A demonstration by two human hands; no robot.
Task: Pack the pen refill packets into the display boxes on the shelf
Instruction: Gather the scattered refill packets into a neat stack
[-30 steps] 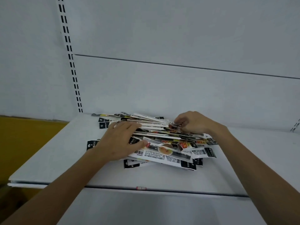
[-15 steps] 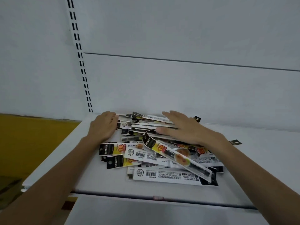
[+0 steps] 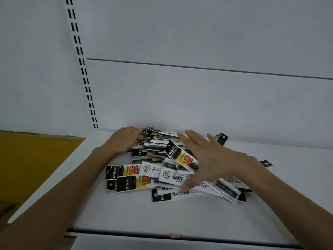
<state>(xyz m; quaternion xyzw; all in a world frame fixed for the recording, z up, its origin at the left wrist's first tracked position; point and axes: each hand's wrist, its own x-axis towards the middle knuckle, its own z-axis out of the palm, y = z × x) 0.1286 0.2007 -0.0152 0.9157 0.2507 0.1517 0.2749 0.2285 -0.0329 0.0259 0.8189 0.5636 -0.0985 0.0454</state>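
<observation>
Dozens of flat, glossy plastic pen refill packets (image 3: 133, 181) printed black, yellow and white, heaped loose and crisscross towards the back of the white metal shelf (image 3: 180, 219), close to the plain white back panel (image 3: 198, 96). Lays the right grip (image 3: 210, 159) flat over the right half of the heap, fingers straight and spread apart, clamped on nothing. Sets the left grip (image 3: 124, 139) against the far left end of the heap, fingers bent over the packet ends; cannot tell about any pinch hidden beneath them. Sees no display boxes anywhere in view, only the slotted white upright (image 3: 84, 73) to the left and a yellow surface (image 3: 36, 159) beyond the shelf's left edge. Looks like gathering and squaring the heap, with packing not yet begun.

Expect light, thin, slightly springy packets with slick film faces, likely to slide over one another and fan out under pressure from above alone. Better to line up the black header ends first, then take a small bundle across the middle of its length, thumb under and fingers over. Avoid lifting by a single header tab: probably floppy there and apt to shed neighbours. Mind the stray black header tabs (image 3: 222, 138) at the right rear, poking out beyond the right grip
</observation>
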